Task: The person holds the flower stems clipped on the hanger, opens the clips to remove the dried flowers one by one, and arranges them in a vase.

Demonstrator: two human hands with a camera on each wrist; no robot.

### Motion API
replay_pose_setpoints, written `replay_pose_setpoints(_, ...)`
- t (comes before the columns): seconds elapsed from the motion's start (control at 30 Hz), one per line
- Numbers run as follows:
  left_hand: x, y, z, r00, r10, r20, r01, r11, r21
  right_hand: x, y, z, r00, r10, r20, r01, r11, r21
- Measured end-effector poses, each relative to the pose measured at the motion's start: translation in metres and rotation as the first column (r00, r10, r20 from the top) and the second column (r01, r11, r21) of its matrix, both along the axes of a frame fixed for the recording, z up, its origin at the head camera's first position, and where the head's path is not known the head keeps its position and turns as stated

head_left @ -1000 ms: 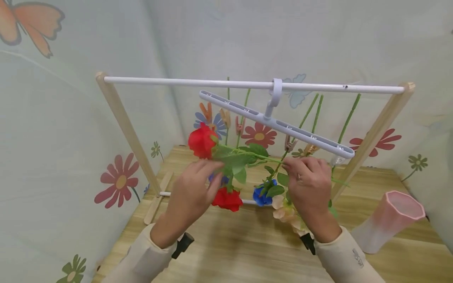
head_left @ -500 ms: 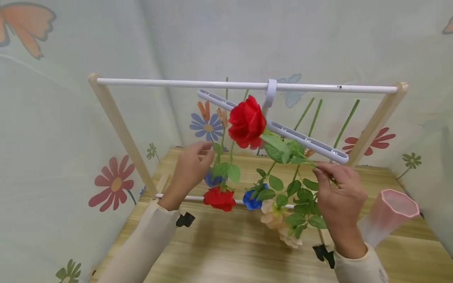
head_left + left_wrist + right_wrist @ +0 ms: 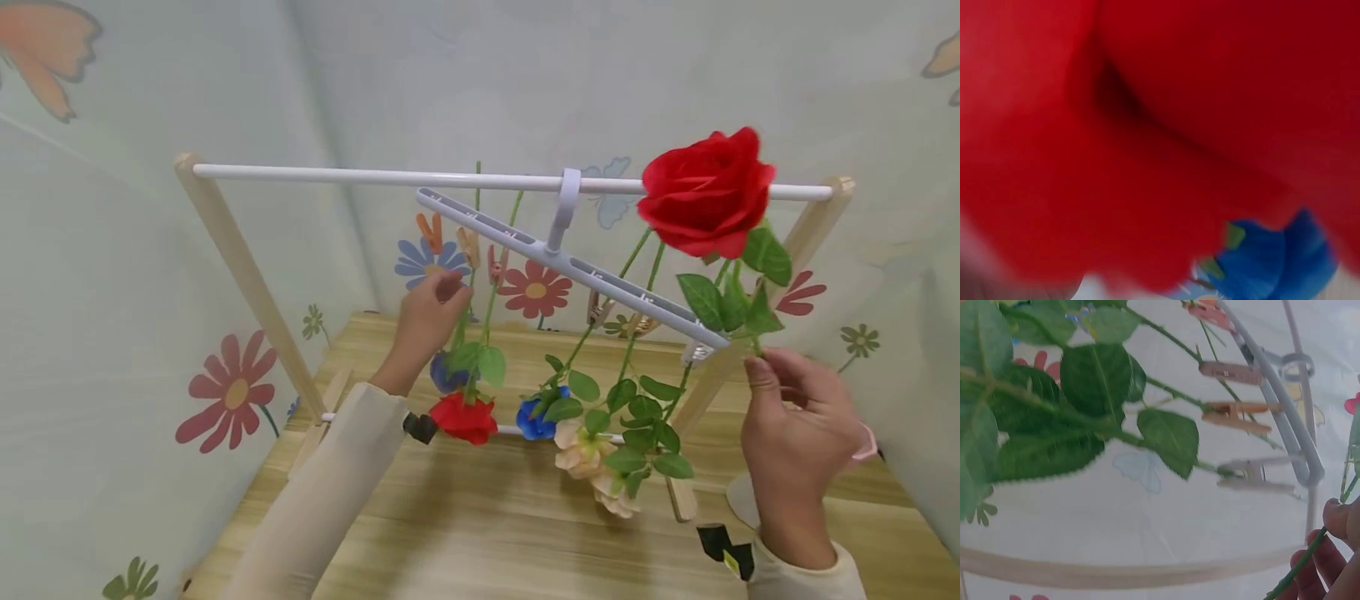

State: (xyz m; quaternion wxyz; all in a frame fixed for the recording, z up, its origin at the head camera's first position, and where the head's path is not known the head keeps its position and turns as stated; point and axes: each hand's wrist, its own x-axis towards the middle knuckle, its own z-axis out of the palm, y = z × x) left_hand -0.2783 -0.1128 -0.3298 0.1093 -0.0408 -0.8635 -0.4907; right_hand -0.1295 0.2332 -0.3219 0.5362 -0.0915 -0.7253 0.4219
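Observation:
My right hand (image 3: 802,442) pinches the green stem of an artificial red rose (image 3: 705,196), its bloom upright at the right end of the rack. In the right wrist view, the stem (image 3: 1297,570) passes between thumb and fingers. My left hand (image 3: 431,325) is raised beside the hanging stems, fingers loosely bent near the orange clothespin (image 3: 430,233). A grey-white hanger (image 3: 555,258) tilts down to the right. Clipped upside down below it are a red rose (image 3: 463,418), blue flowers (image 3: 534,419) and peach flowers (image 3: 581,450). A red bloom (image 3: 1147,156) fills the left wrist view.
The hanger's hook sits on the white rod (image 3: 337,176) of a wooden-legged rack (image 3: 247,283) on the wood-grain table (image 3: 480,533). A pink and white vase (image 3: 741,500) stands mostly hidden behind my right hand. Flower-printed cloth (image 3: 225,83) surrounds the table.
My right hand has carried the rose rightward from in front of the hanger, its bloom turning upright. The left hand has let go of it and risen toward the left clothespins.

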Motion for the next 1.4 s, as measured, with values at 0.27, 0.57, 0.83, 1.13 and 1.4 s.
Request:
replay_pose_setpoints(0.27, -0.008, 0.008, 0.002, 0.999, -0.006, 0.045, 0.003, 0.998, 0.064, -0.001, 0.033, 0.012, 0.995, -0.101, -0.009, 0.100, 0.993, -0.066)
replay_pose_setpoints(0.57, -0.016, 0.011, 0.002, 0.998, -0.038, 0.055, 0.033, 0.996, 0.080, 0.002, 0.047, 0.028, 0.986, -0.162, 0.036, 0.166, 0.963, -0.213)
replay_pose_setpoints(0.83, -0.014, 0.014, 0.005, 0.999, -0.038, 0.019, 0.036, 0.996, 0.080, 0.007, 0.044, 0.036, 0.987, -0.152, 0.055, 0.160, 0.966, -0.201)
replay_pose_setpoints(1.13, -0.005, 0.002, 0.008, 0.999, -0.025, 0.033, 0.022, 0.996, 0.085, -0.008, 0.049, 0.014, 0.980, -0.162, 0.115, 0.189, 0.938, -0.292)
replay_pose_setpoints(1.4, 0.000, -0.006, 0.007, 0.998, -0.018, 0.054, 0.013, 0.995, 0.096, -0.010, 0.055, -0.009, 0.959, -0.202, 0.200, 0.249, 0.937, -0.247)
